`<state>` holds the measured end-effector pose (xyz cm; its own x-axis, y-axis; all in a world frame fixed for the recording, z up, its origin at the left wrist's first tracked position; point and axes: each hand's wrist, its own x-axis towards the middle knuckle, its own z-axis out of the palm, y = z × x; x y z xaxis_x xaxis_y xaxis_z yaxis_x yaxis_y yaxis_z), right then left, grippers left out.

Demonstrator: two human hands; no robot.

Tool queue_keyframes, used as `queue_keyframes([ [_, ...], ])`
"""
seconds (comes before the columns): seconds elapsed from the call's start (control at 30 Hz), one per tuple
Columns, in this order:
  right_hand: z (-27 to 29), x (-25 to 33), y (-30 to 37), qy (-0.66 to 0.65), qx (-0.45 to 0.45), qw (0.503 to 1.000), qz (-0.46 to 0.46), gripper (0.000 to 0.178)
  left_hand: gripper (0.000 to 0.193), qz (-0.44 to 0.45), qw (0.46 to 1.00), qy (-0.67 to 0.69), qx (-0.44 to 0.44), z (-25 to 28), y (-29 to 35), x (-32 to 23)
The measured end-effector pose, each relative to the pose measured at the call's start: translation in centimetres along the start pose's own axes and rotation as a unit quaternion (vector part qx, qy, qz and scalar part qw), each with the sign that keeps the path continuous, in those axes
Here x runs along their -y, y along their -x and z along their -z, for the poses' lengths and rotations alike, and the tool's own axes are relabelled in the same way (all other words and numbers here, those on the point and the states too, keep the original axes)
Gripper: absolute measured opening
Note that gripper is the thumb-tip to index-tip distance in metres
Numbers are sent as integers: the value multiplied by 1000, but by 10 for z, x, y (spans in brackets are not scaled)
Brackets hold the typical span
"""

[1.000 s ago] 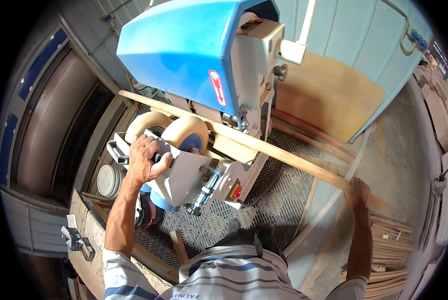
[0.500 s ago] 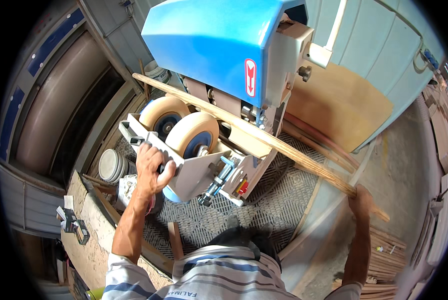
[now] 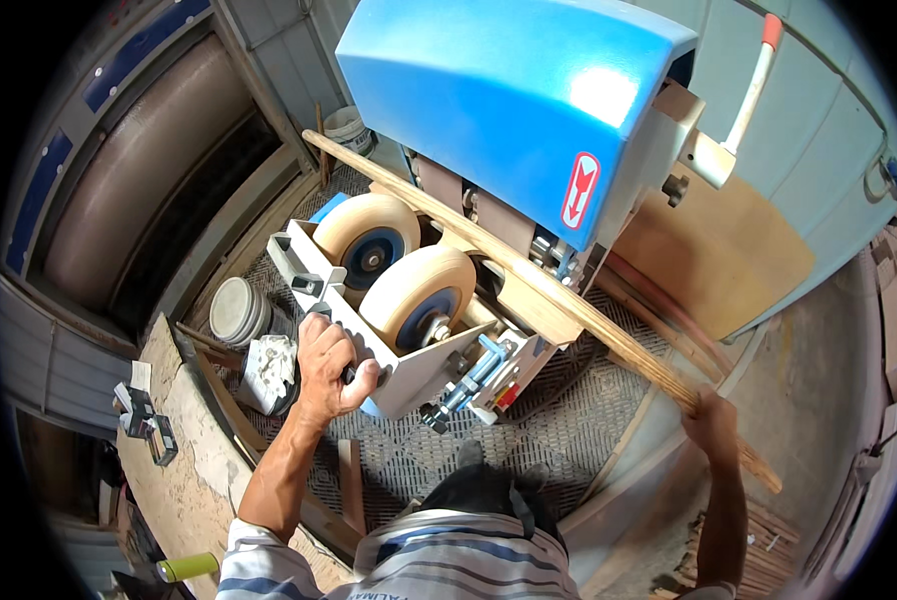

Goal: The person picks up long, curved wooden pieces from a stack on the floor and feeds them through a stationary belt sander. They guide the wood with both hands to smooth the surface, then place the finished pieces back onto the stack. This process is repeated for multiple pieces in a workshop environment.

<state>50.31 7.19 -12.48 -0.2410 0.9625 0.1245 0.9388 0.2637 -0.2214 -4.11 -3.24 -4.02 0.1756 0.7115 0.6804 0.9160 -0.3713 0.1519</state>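
Observation:
A long wooden pole slants across the view from far left to near right. It lies between two pale rubber wheels and the brown abrasive belt of a blue-hooded sanding machine. My right hand is closed around the pole close to its near end, and a short length sticks out past my fist. My left hand wraps round a dark handle on the front of the wheels' white metal frame; my fingers hide most of that handle.
A blue clamp screw juts from the frame's near corner. To the left stand lidded buckets and a worn bench with a green cylinder. Wooden strips lie at lower right. Patterned matting covers the floor.
The whole view has shifted, so the machine appears farther right and slightly lower. My right hand has come a little nearer me with the pole's near end. Both hands keep their grips.

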Motion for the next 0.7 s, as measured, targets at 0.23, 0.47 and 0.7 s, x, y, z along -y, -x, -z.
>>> queue_keyframes([
  [0.23, -16, 19, -15, -29, -8, 999, -18, 18, 26, -6, 1000, 7, -11, -1, 0, 3],
  [0.47, 8, 23, 3, -28, -48, 998, -30, 19, 27, 23, 1000, 2, 9, 3, 1, -2],
  [0.7, 40, 2, 42, -44, -138, 989, 12, 31, 23, -6, 1000, -5, -10, 0, -10, -3],
])
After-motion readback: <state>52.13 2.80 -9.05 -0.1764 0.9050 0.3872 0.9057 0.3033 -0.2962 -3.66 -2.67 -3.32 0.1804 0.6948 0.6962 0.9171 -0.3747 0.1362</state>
